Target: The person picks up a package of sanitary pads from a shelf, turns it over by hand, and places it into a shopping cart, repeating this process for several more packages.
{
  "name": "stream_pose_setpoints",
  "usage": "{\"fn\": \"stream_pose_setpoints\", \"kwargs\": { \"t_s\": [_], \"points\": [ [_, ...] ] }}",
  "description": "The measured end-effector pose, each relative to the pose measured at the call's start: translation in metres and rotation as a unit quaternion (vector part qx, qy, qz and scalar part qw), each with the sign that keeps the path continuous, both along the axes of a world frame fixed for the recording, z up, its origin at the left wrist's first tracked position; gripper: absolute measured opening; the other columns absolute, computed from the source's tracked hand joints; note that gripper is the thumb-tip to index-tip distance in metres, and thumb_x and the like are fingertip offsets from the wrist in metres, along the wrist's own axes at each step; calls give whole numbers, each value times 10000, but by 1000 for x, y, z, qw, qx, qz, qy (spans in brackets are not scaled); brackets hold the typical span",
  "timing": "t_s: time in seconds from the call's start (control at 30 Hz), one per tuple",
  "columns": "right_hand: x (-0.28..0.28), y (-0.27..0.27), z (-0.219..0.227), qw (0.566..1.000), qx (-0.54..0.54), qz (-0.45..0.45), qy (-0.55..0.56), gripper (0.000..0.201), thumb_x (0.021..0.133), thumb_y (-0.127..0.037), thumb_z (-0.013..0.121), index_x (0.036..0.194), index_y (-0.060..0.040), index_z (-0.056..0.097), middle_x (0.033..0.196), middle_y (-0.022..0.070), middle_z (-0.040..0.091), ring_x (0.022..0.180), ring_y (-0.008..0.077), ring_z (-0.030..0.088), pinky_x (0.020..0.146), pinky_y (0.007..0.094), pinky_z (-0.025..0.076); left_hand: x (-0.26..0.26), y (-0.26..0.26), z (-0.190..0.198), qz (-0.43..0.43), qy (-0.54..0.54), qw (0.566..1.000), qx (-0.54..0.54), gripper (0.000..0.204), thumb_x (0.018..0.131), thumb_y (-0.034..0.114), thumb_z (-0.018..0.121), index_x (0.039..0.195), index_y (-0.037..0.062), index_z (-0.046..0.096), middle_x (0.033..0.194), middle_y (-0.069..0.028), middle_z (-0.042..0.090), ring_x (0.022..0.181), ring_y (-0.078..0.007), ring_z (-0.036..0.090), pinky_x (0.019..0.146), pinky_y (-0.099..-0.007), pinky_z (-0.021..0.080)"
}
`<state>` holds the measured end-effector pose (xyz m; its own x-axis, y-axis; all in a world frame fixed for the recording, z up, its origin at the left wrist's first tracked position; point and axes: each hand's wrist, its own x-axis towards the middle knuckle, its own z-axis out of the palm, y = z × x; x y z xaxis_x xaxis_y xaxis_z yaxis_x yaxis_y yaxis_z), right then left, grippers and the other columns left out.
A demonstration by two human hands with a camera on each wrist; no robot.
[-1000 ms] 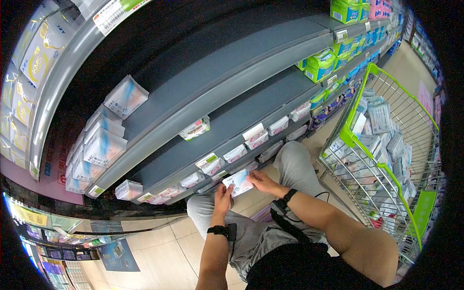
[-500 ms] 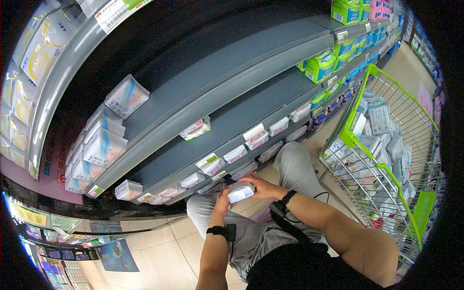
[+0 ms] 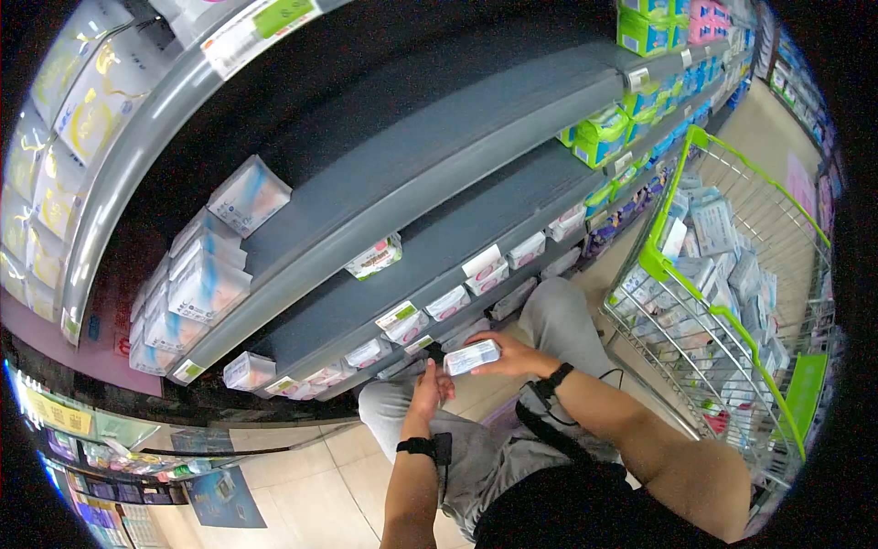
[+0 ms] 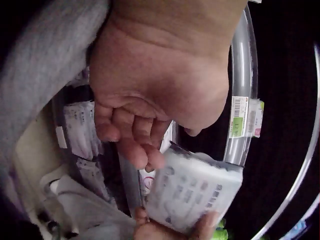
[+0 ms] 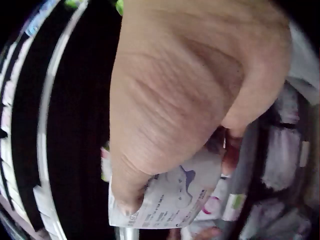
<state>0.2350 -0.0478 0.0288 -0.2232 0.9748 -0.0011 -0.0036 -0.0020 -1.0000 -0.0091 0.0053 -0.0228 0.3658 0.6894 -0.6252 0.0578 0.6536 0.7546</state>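
Note:
My right hand (image 3: 512, 355) grips a white soft pack of sanitary pads (image 3: 472, 357) above my lap, with its narrow printed side facing up in the head view. In the right wrist view, thumb and fingers hold the pack (image 5: 172, 202) from opposite sides, and a purple shape and small print show on its face. My left hand (image 3: 428, 392) is just left of the pack and holds nothing. Its fingers hang loosely curled in the left wrist view, with the fingertips (image 4: 152, 159) right at the pack's corner.
A shopping cart (image 3: 697, 302) filled with similar packs stands to my right. Ahead, dark shelves (image 3: 384, 174) carry stacked white-and-blue packs (image 3: 208, 279) at left, a single pack (image 3: 375, 256) mid-shelf and green packs (image 3: 599, 137) at right. Low rows of packs (image 3: 448, 303) lie near my knees.
Both hands held the pack earlier, with its broad face showing, then it was turned. The left hand has since let go and moved slightly away. The head view has shifted a little.

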Motion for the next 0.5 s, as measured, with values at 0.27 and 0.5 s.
{"fn": "stream_pose_setpoints", "kwargs": {
  "t_s": [0.27, 0.5],
  "points": [
    [110, -23, 132, 843, 247, -326, 349, 585, 829, -323, 689, 1334, -121, 475, 1334, 64, 529, 1183, 236, 525, 995, 409, 433, -2, -6, 13, -107, -2, 990, 87, 718, 958, 671, 244, 1130, 80, 615, 782, -9, 587, 747, -114, 554, 670, -263, 400],
    [164, -65, 238, 668, 499, -330, 443, 737, 897, -463, 528, 1454, -32, 312, 1382, 302, 403, 1100, 353, 510, 961, 380, 442, 11, 3, -3, -142, 24, 984, 106, 754, 948, 691, 193, 1138, 92, 610, 785, 1, 580, 758, -112, 548, 689, -271, 408]
  ]
}}
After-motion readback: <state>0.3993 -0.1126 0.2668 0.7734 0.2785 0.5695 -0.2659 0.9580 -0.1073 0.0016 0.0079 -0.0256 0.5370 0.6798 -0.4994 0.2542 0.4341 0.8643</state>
